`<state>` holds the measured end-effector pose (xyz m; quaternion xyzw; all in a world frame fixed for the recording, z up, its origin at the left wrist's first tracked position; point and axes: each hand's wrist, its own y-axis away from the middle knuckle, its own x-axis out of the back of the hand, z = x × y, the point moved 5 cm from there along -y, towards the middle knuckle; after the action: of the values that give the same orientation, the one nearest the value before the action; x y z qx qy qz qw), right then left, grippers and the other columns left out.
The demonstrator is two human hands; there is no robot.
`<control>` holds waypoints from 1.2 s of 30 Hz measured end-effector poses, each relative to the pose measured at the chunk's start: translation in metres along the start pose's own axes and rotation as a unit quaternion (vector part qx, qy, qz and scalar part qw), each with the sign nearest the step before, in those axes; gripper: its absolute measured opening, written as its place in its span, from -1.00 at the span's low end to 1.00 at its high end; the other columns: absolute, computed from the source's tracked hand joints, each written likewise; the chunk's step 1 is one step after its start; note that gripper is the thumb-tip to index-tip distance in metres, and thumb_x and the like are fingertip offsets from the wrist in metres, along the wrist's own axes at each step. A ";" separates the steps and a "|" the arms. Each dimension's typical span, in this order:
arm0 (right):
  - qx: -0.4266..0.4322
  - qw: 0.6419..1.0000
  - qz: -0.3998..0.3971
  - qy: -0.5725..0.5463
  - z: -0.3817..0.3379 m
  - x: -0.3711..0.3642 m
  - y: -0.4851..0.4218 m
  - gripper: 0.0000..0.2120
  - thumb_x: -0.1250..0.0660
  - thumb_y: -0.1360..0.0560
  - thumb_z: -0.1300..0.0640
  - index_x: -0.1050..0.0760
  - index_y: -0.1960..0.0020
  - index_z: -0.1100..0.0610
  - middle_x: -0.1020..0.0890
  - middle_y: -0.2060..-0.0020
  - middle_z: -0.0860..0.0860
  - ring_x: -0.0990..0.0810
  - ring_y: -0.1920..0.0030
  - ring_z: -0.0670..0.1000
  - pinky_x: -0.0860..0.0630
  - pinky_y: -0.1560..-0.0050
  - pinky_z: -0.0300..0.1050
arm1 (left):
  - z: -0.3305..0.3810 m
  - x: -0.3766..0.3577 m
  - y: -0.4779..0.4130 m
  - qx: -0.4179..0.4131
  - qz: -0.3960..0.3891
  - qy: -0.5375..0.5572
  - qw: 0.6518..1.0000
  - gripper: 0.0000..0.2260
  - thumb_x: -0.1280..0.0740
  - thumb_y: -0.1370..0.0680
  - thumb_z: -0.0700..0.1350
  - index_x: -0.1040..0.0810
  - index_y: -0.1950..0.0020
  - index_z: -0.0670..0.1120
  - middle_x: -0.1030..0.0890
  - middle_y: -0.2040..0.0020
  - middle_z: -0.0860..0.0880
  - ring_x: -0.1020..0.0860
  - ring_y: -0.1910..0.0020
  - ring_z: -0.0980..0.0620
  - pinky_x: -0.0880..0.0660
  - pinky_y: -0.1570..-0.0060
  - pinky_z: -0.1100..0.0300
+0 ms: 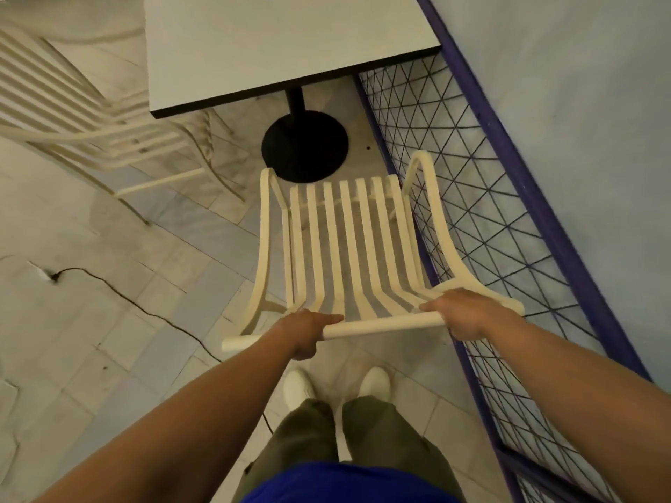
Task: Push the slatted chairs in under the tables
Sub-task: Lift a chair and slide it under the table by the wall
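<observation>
Both hands are clamped on the top rail of the slatted chair: the left hand wraps the rail toward its left end, the right hand closes over it near the right corner, fingers curled around the tube. From the grip the chair runs away toward 12 o'clock, its cream slats sweeping down into the seat, its front edge just short of the round black table base. The table lies further out at 12 o'clock, its near edge not yet over the seat, so the chair stands out in the open and the push looks barely begun

Risks, as I judge them: the right armrest sits just beside the blue wire-mesh barrier at 2 o'clock, and a push that drifts right could scrape or snag it. Straight ahead, the front legs could strike the base and stop. A second slatted chair waits at 10 o'clock, well apart
</observation>
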<state>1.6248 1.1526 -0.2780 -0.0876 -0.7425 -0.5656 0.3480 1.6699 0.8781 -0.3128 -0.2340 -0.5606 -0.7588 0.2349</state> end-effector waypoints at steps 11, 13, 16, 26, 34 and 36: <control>-0.026 0.999 -0.006 0.019 0.045 -0.008 -0.002 -0.25 -0.30 -0.49 0.33 -0.21 -0.51 -0.25 -0.50 -0.19 0.01 -0.47 -0.02 0.02 -0.42 0.05 -0.12 | 0.037 -0.016 -0.007 0.002 0.008 0.042 0.999 -0.22 -0.41 -0.52 -0.29 -0.18 -0.58 0.25 -0.52 -0.31 -0.04 -0.57 -0.15 -0.08 -0.56 -0.19 -0.01; -0.026 1.000 -0.003 0.012 0.047 -0.007 -0.004 -0.25 -0.30 -0.48 0.32 -0.20 -0.51 -0.25 -0.50 -0.19 0.01 -0.44 0.01 0.00 -0.44 0.02 -0.12 | 0.033 -0.015 -0.004 -0.001 0.010 0.037 0.999 -0.21 -0.43 -0.51 -0.29 -0.18 -0.57 0.27 -0.52 -0.33 -0.01 -0.56 -0.15 -0.06 -0.57 -0.17 0.02; -0.018 1.000 0.003 -0.009 0.049 -0.008 -0.005 -0.28 -0.33 -0.47 0.24 -0.22 -0.52 -0.24 -0.51 -0.23 0.00 -0.49 -0.11 0.03 -0.47 -0.05 -0.09 | 0.029 -0.016 0.000 -0.006 0.019 0.022 1.000 -0.19 -0.43 -0.51 -0.29 -0.18 -0.58 0.28 -0.50 -0.37 0.02 -0.56 -0.18 -0.05 -0.56 -0.15 0.05; -0.027 0.999 0.012 -0.017 0.069 -0.009 -0.008 -0.28 -0.31 -0.51 0.25 -0.20 -0.51 -0.30 -0.45 -0.15 -0.02 -0.37 0.04 -0.04 -0.37 0.03 -0.16 | 0.036 -0.018 -0.008 -0.013 0.032 0.049 0.998 -0.23 -0.43 -0.52 -0.31 -0.21 -0.58 0.24 -0.52 -0.35 0.01 -0.56 -0.20 -0.06 -0.52 -0.23 0.05; -0.027 1.000 0.014 0.002 0.084 -0.003 -0.008 -0.29 -0.30 -0.52 0.24 -0.19 -0.50 -0.31 -0.47 -0.18 -0.01 -0.38 0.04 -0.04 -0.39 0.02 -0.15 | 0.048 -0.014 -0.018 -0.019 0.030 0.054 0.998 -0.22 -0.43 -0.52 -0.31 -0.20 -0.58 0.22 -0.52 -0.34 -0.02 -0.56 -0.20 -0.08 -0.51 -0.26 0.01; -0.034 0.999 0.017 -0.004 0.085 -0.003 -0.008 -0.28 -0.30 -0.51 0.25 -0.20 -0.50 -0.32 -0.43 -0.10 -0.04 -0.38 0.05 -0.03 -0.39 0.03 -0.15 | 0.047 -0.014 -0.019 -0.019 0.028 0.054 0.998 -0.22 -0.43 -0.51 -0.31 -0.20 -0.58 0.23 -0.52 -0.34 -0.01 -0.55 -0.20 -0.08 -0.51 -0.26 0.01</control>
<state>1.5875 1.2267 -0.2966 -0.1136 -0.7229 -0.5840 0.3513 1.6740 0.9299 -0.3232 -0.2124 -0.5260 -0.7739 0.2814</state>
